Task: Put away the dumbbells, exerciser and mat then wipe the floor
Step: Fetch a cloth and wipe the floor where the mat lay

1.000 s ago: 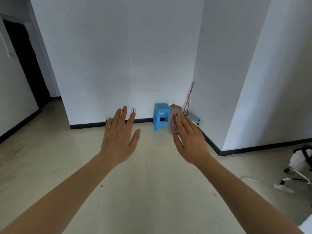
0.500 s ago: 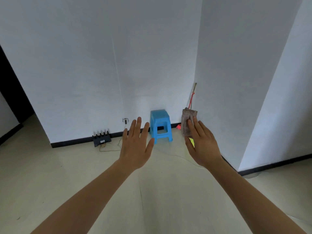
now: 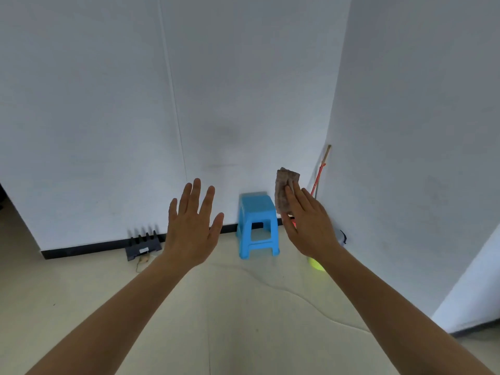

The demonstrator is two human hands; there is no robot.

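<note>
Both my arms reach forward over the pale floor (image 3: 243, 320). My left hand (image 3: 192, 226) is flat with fingers spread and holds nothing. My right hand (image 3: 308, 226) holds a brownish cleaning cloth (image 3: 284, 190), which sticks up above my fingers. No dumbbells, exerciser or mat are in view.
A blue plastic stool (image 3: 257, 226) stands against the white wall ahead. A dark slotted rack (image 3: 143, 243) sits at the baseboard to the left. In the right corner lean a stick and red-handled tool (image 3: 320, 174), with a yellow-green object (image 3: 316, 263) below my right wrist.
The view has closed in on the wall and stool. The doorway at the left has slid out of sight. Both hands keep the same pose, cloth still in the right.
</note>
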